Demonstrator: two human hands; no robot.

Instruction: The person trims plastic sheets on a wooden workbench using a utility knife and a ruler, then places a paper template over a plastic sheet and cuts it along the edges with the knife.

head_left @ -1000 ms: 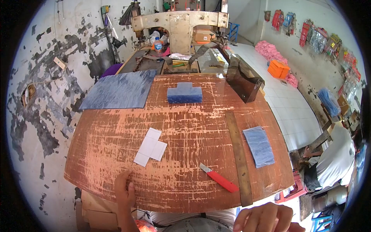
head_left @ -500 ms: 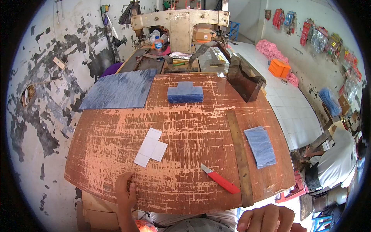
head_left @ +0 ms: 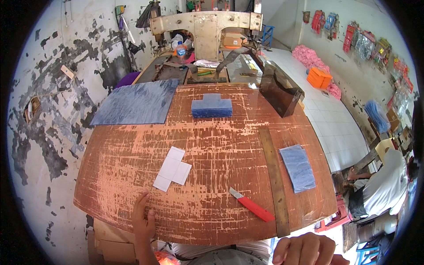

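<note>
The left hand's grip is loosely parted and holds nothing as the left hand (head_left: 143, 223) rests at the near left of a scarred brown worktop (head_left: 115, 170). The right hand (head_left: 307, 249) hangs half curled beyond the near edge; whether it holds anything cannot be told. Just past the left fingertips, ahead and slightly to the right, a white stepped-outline card (head_left: 170, 168) lies flat, untouched. A red-handled knife (head_left: 256, 208) lies farther right, blade angled away to the left, its butt close beside a long, worn ruler (head_left: 274, 185). Small blue pieces (head_left: 298, 168) lie right of the ruler; a notched blue stack (head_left: 212, 108) and a broad blue sheet (head_left: 134, 102) occupy the far side.

The moment appears to be a pause between handlings, with card and tools all set down. Taking up the card would call for a short forward reach by the left hand and fingertips under its thin edge; the knife would need a handle-first grasp, clear of the blade.
</note>
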